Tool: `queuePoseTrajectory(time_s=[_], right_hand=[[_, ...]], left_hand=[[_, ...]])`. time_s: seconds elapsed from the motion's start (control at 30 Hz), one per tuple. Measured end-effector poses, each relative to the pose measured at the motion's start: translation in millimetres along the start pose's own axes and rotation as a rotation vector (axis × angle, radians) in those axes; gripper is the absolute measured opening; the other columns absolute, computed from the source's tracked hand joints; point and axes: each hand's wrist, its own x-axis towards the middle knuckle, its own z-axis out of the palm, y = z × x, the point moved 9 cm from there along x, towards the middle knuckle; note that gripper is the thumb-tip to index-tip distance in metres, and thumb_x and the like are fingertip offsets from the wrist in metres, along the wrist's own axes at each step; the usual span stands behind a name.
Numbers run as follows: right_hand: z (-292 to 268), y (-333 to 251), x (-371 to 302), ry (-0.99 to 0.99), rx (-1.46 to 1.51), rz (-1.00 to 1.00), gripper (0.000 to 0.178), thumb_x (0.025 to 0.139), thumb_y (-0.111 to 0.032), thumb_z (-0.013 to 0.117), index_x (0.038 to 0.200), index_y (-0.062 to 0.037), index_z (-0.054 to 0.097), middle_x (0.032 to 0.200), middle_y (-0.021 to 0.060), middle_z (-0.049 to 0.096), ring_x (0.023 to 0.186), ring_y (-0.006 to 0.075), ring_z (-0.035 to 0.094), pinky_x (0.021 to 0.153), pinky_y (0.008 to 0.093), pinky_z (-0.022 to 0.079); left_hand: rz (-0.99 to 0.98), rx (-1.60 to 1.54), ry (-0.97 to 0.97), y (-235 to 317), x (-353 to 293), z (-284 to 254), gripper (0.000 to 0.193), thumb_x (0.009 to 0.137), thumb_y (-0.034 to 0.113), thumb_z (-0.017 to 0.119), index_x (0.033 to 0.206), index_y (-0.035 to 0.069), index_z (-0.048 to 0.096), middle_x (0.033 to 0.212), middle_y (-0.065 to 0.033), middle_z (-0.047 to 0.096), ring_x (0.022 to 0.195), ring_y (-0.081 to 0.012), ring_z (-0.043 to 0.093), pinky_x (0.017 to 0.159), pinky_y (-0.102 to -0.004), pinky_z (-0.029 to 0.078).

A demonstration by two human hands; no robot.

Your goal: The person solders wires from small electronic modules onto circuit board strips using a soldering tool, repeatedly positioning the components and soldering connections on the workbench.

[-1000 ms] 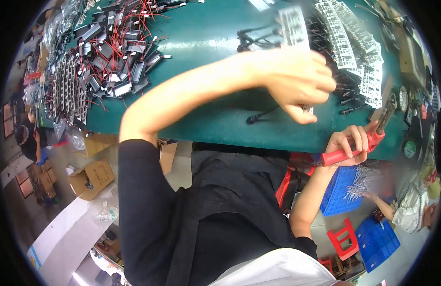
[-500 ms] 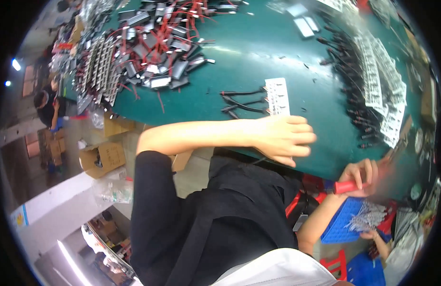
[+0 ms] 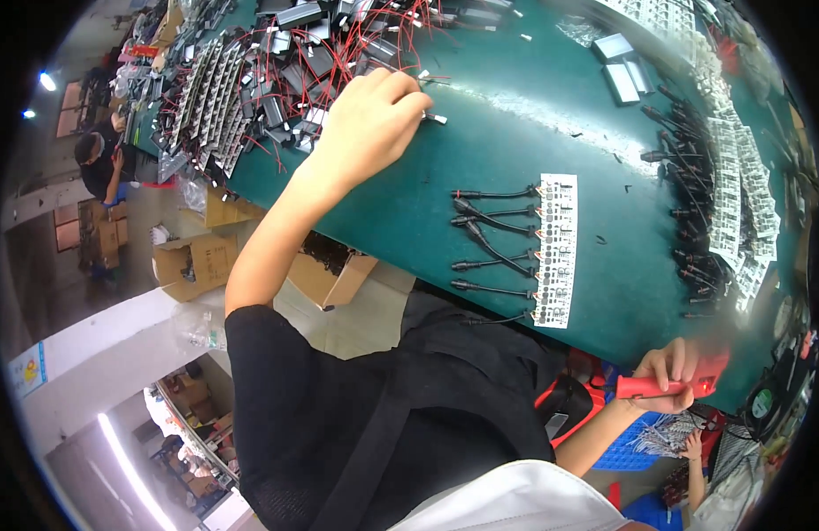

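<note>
My left hand (image 3: 374,124) is over the near right edge of a pile of dark rectangular modules (image 3: 316,60) with thin red wires. Its fingers are curled down and closed, and the fingertips and anything in them are hidden. By the table's near right edge, my right hand (image 3: 666,376) is closed around the red handle of a soldering iron (image 3: 646,387); its tip is blurred. Between the two hands a white circuit board strip (image 3: 558,252) lies on the green table (image 3: 498,142). Several black cables (image 3: 493,208) run from its left edge, ending in plugs.
Along the right side lie white board strips (image 3: 737,195) with black cables. White and grey boxes (image 3: 622,78) stand at the far right. Stacked metallic strips (image 3: 210,102) lie at left. A cardboard box (image 3: 192,265) stands on the floor. Another person's hand (image 3: 692,444) shows at lower right.
My left hand has swung away from the board strip, up and left to the module pile, uncovering the whole strip. My right hand keeps the soldering iron near the table edge. The view has shifted.
</note>
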Motion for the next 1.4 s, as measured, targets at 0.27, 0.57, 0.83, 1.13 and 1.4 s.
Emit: queuePoseTrajectory(time_s=[0.27,0.57,0.83,1.13,1.4], right_hand=[[36.7,58.2,-19.6,0.062,-0.315,0.111,0.085,0.075,-0.014,0.068,0.145,-0.0072,0.020,0.075,0.0031,0.046,0.065,0.0118,0.043,0.060,0.0266,0.036],[100.0,33.1,-0.1,-0.050,-1.056,-0.117,0.090,0.067,-0.028,0.067,0.140,0.0047,0.026,0.070,0.0050,0.049,0.061,0.0147,0.045,0.055,0.0288,0.036],[81.2,61.4,-34.2,0.057,-0.857,0.050,0.092,0.067,-0.022,0.066,0.143,0.0029,0.022,0.075,0.0095,0.053,0.063,0.0180,0.048,0.059,0.0336,0.040],[32.1,131.9,-47.5,0.190,-0.365,0.261,0.086,0.074,-0.021,0.062,0.146,-0.0049,0.017,0.078,0.0067,0.050,0.073,0.0188,0.051,0.103,0.0668,0.030],[30.3,101.2,-44.9,0.203,-0.513,0.177,0.089,0.074,-0.024,0.061,0.147,-0.0068,0.013,0.080,0.0060,0.051,0.076,0.0190,0.052,0.101,0.0734,0.025]], left_hand=[[-0.452,-0.103,0.244,-50.3,-43.4,-65.0,0.013,0.084,0.002,0.063,0.096,0.003,0.067,0.088,-0.0071,0.064,0.075,-0.0155,0.062,0.069,-0.0268,0.049],[-0.259,0.073,0.296,-32.0,-18.4,-29.4,0.025,0.081,0.019,0.068,0.103,0.007,0.065,0.092,-0.0074,0.065,0.086,-0.0240,0.061,0.078,-0.0356,0.048],[-0.179,0.083,0.196,-35.3,4.8,7.4,0.018,0.083,0.011,0.064,0.100,0.010,0.069,0.081,-0.0046,0.064,0.072,-0.0205,0.061,0.065,-0.0313,0.048],[-0.382,-0.563,0.169,20.6,6.4,-48.2,0.020,0.085,0.003,0.062,0.103,0.004,0.070,0.082,-0.0050,0.069,0.075,-0.0137,0.062,0.068,-0.0253,0.048],[-0.178,-0.660,0.000,82.0,18.3,24.7,0.023,0.080,-0.003,0.065,0.102,0.004,0.067,0.087,-0.0045,0.070,0.071,-0.0165,0.059,0.067,-0.0274,0.048]])
